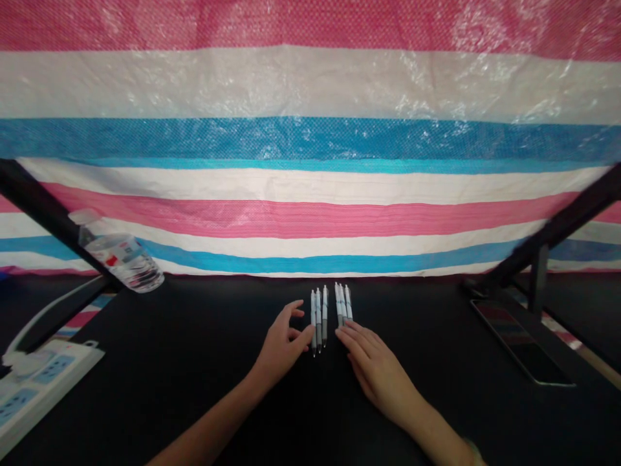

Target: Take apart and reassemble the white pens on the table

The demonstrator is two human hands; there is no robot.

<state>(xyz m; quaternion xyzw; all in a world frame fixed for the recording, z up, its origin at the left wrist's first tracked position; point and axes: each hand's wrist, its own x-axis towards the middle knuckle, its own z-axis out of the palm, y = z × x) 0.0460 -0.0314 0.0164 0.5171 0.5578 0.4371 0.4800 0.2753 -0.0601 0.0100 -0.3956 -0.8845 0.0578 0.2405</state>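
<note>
Held the left hand (pixel 282 343) half open, thumb and fingers apart, thumb tip touching or just beside the left three pens (pixel 319 314). Rested the right hand (pixel 377 367), fingers close together, over the near ends of the right three pens (pixel 342 304); could not tell of any pinch. Saw both groups parallel on the black table (pixel 213 336).

Right-group pens (pixel 343 303): lower ends hidden by right hand (pixel 376 366) | Power strip (pixel 44 387): cut off, left edge | Bottle label (pixel 121 254): blurred, illegible | Both forearms (pixel 213 421): cut off, bottom edge
</note>
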